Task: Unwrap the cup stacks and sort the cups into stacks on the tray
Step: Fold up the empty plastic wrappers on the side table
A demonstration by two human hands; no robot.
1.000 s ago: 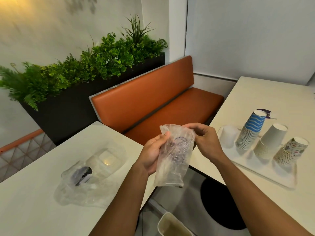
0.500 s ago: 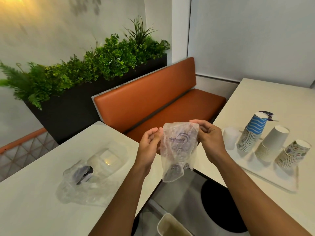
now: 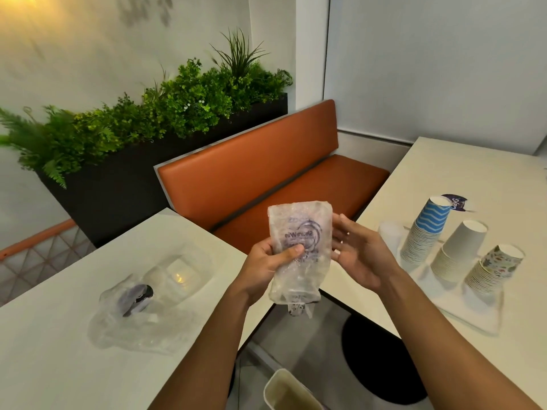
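Note:
My left hand (image 3: 268,266) grips a clear plastic wrapper (image 3: 299,253) with purple print, held upright over the gap between two tables. My right hand (image 3: 359,255) is just right of the wrapper, fingers spread and apart from it. On the right table a clear tray (image 3: 476,318) carries upside-down cup stacks: a blue wavy stack (image 3: 427,229), a plain white stack (image 3: 458,251), a floral stack (image 3: 494,269) and a small translucent stack (image 3: 390,235).
On the left table lies crumpled clear plastic wrapping (image 3: 142,312) with a dark label. An orange bench (image 3: 266,173) and a planter (image 3: 148,125) stand behind. A bin (image 3: 290,392) sits on the floor below. A torn label (image 3: 457,202) lies behind the tray.
My right hand let go of the wrapper's top and opened beside it. My left hand shifted its grip to the wrapper's middle, and the wrapper now stands upright.

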